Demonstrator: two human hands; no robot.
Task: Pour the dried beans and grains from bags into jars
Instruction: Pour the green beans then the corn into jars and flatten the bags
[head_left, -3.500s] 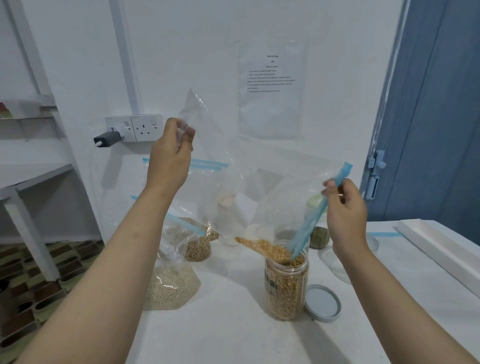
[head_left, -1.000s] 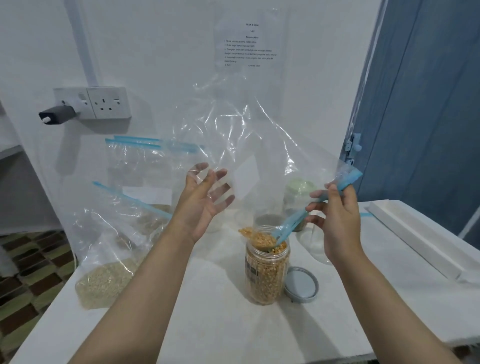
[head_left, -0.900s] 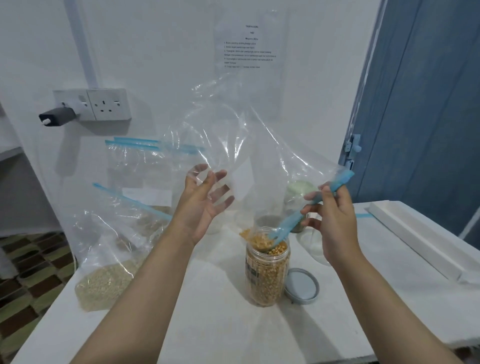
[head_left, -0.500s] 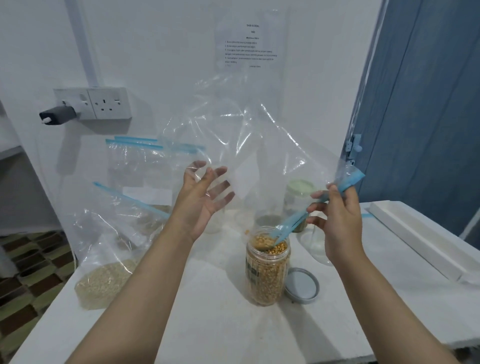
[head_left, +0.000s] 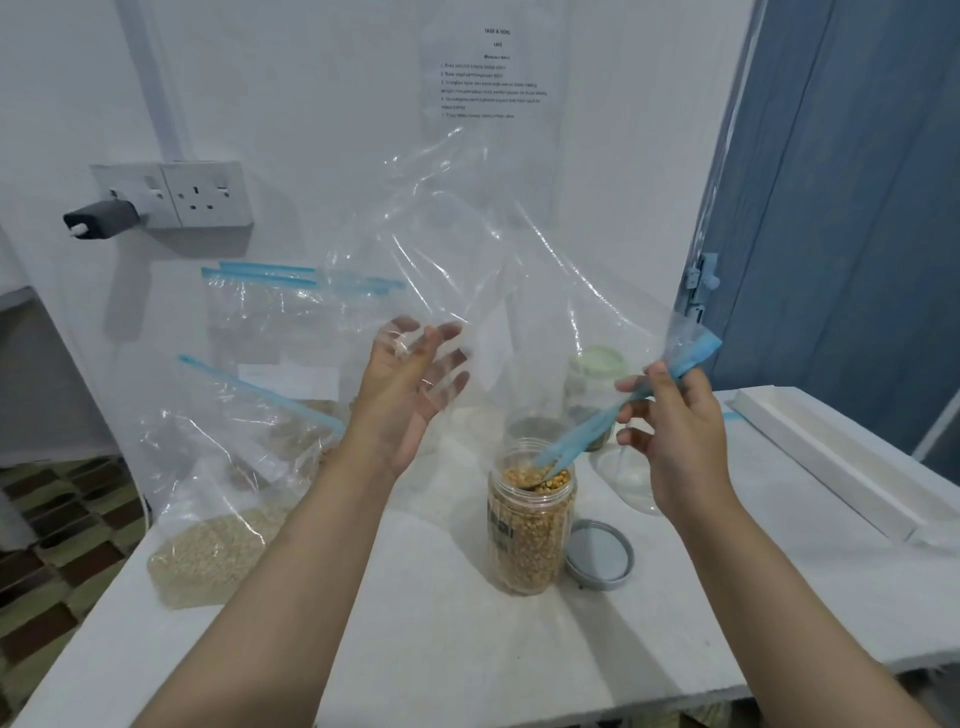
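Note:
A clear plastic jar (head_left: 530, 535) full of yellow split beans stands open mid-table. Over it hangs a large clear zip bag (head_left: 498, 270), upended, its blue zip mouth (head_left: 587, 431) dipping into the jar's opening. My right hand (head_left: 675, 431) pinches the blue zip strip just right of the jar. My left hand (head_left: 410, 395) is spread, fingers straight, against the bag's plastic to the left of the jar. The bag looks nearly empty. The jar's grey lid (head_left: 600, 553) lies flat at its right.
A zip bag of pale grains (head_left: 218, 535) sits at the table's left edge, with more bags (head_left: 291, 332) behind it. A green-lidded jar (head_left: 595, 374) and a clear jar (head_left: 631, 467) stand behind my right hand. A white tray (head_left: 831, 457) lies far right. A wall socket (head_left: 208, 195) is behind.
The last beans have dropped from the bag mouth into the jar. My left hand let go of the bag's raised corner and now stays spread against the plastic.

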